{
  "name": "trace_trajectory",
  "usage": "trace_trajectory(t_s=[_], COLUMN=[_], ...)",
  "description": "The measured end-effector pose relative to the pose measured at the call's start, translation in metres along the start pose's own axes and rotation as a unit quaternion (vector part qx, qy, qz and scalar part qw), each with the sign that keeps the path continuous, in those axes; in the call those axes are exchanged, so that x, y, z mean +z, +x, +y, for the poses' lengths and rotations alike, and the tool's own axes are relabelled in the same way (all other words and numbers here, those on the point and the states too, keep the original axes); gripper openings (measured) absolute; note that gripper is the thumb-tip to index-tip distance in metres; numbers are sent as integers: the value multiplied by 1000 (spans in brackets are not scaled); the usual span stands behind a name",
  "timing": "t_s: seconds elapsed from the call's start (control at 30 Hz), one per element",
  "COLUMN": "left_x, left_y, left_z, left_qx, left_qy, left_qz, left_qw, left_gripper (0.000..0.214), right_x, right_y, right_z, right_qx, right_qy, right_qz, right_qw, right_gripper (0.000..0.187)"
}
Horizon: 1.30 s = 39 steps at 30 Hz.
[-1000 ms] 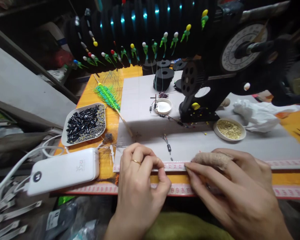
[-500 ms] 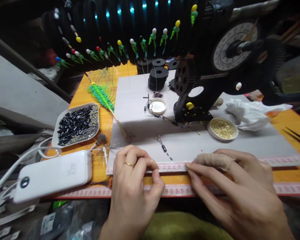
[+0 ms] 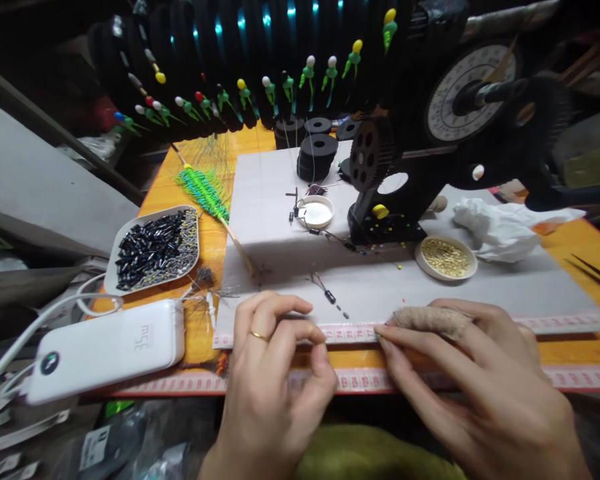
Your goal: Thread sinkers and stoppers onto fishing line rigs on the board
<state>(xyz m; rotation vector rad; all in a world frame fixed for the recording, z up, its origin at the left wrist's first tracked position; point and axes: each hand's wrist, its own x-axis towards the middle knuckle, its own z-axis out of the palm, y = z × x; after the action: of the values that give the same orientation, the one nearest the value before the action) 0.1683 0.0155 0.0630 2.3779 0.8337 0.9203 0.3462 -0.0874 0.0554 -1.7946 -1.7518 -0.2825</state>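
Note:
My left hand (image 3: 280,373), with a gold ring, hovers over the board's front edge. Its thumb and index fingertip are pinched together, the other fingers loosely bent; what lies between them is too small to see. To the right, my right hand (image 3: 465,373), one finger wrapped in beige tape, pinches thumb and index at the pink measuring tape (image 3: 350,333); whatever it holds is also too fine to make out. Beyond the fingertips, a small black cylinder (image 3: 330,297) lies on the grey board (image 3: 280,267) in line with tiny dark tubes.
A tray of black and grey small parts (image 3: 153,250) and a white power bank (image 3: 110,350) stand left. A green bristly stick (image 3: 205,190) lies behind. A black geared stand (image 3: 390,213) with spools (image 3: 317,157) rises ahead. A dish of golden bits (image 3: 446,259) and scissors (image 3: 597,272) are right.
My left hand has shifted slightly right, and its middle finger has stretched out more. My right hand has moved a little right along the tape, still pinched.

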Motion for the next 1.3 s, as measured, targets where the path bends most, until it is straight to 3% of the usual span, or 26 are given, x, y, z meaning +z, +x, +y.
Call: trace_trajectory(t_s=[0.07,0.17,0.23,0.4,0.63,0.77,1.03,1.3], left_x=[1,6,9,9,9,7,-5,-5], left_y=[0,3,5,10,14,13,11,8], left_z=[7,16,17,12,16,15,2,1], left_qx=[-10,-97,-143,-101,-4,36,-17,-54], left_qy=[-115,-335,-371,-241,-82,8,20,8], left_qz=[-35,-147,-190,-163,-142,-135,-92,-65], left_qw=[993,926,897,951,987,990,995,996], left_gripper=[27,26,17,11,14,15,13,11], right_x=[0,0,-1,-1,-1,-1,0,0], right_y=[0,0,-1,-3,-2,2,0,-1], right_z=[-1,0,1,5,4,-2,0,0], right_qx=[12,6,1,13,14,36,29,15], right_qy=[8,5,6,8,12,26,17,-11], right_qz=[9,-1,-7,-9,-2,20,1,-5], right_qw=[1000,1000,1000,1000,1000,999,999,1000], right_gripper=[12,11,12,17,19,12,8,9])
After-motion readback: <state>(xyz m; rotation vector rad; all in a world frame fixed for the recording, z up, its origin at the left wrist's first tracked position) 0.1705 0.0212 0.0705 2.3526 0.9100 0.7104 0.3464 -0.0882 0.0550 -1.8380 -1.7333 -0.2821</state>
